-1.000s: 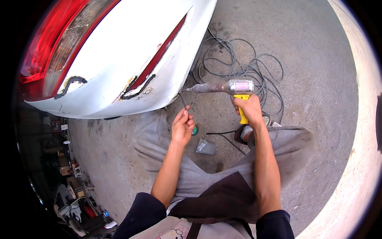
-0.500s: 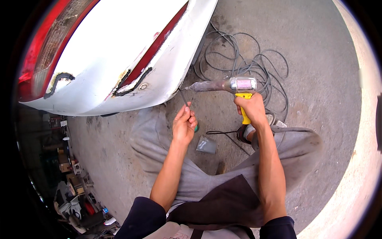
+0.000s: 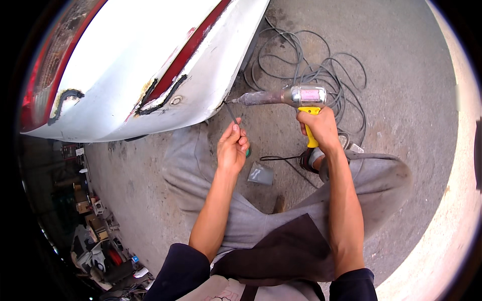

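Note:
My right hand [image 3: 320,126] grips the yellow handle of a hot air gun [image 3: 307,95] with a silver body. Its long, stained nozzle points left at the edge of a white car bumper [image 3: 201,103]. Between the thumb and fingers of my left hand [image 3: 233,145] is a thin dark rod [image 3: 231,113]. The rod's upper end meets the bumper edge right at the nozzle tip; whether the nozzle touches either cannot be told. Black, rough seams [image 3: 176,94] run on the bumper around the end of a red strip [image 3: 188,54].
A coiled grey cable [image 3: 329,75] lies on the concrete floor beyond the gun. Between my legs sits a small grey packet [image 3: 260,174]. A green round object [image 3: 248,152] is partly hidden behind my left hand. Boxes and clutter [image 3: 95,228] line the left side.
The car, floor and cable sit slightly higher in the picture. Both hands keep their grips, with the rod and nozzle tip still together at the bumper edge.

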